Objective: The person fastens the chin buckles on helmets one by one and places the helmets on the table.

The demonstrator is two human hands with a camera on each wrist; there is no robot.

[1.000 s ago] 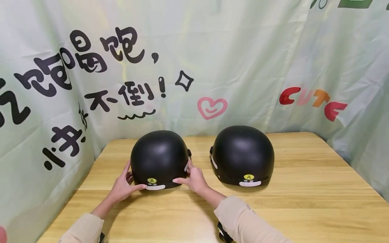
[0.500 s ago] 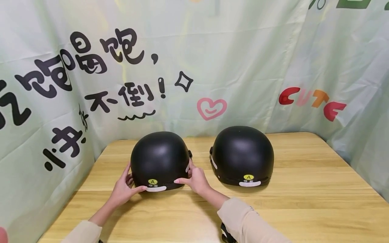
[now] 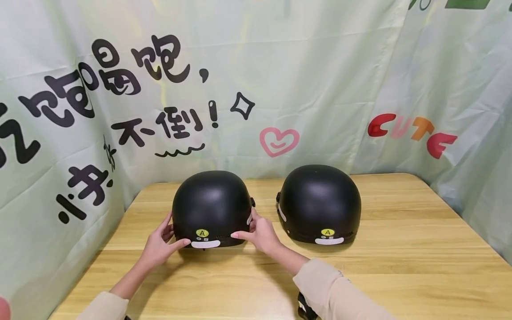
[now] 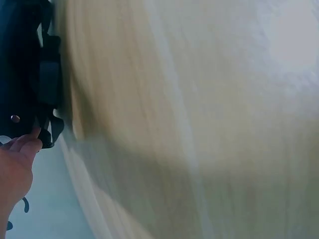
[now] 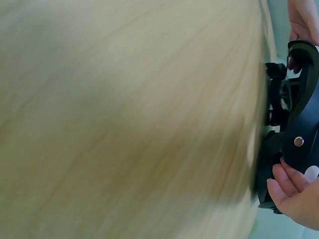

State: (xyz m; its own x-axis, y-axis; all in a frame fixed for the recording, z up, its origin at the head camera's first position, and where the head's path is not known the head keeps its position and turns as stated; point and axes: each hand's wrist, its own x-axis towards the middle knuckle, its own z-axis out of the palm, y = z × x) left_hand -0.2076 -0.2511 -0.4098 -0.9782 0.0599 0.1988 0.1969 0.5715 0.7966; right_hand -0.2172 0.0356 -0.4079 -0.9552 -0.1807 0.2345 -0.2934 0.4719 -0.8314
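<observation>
A matte black helmet [image 3: 210, 200] with a yellow "A" sticker and a white strip is held between both hands at the left half of the table. My left hand [image 3: 158, 246] grips its left side, thumb on the lower rim by the white strip. On the other side my right hand [image 3: 262, 231] grips the rim, thumb on the lower back and fingers round the side. In the right wrist view, the right fingertips [image 5: 284, 181] curl at the rim, near dark straps and padding [image 5: 279, 94]. Whether the whole rim is off the table cannot be told.
A second, similar black helmet [image 3: 320, 204] stands on the wooden table [image 3: 400, 266], a short gap to the right of the held one. A printed fabric curtain [image 3: 320, 66] rises behind the table and along its sides.
The held helmet has tipped and shifted slightly; its sticker and white strip sit a little higher and further right. Its lower rim shows a small dark bit beneath. Both hands move with it.
</observation>
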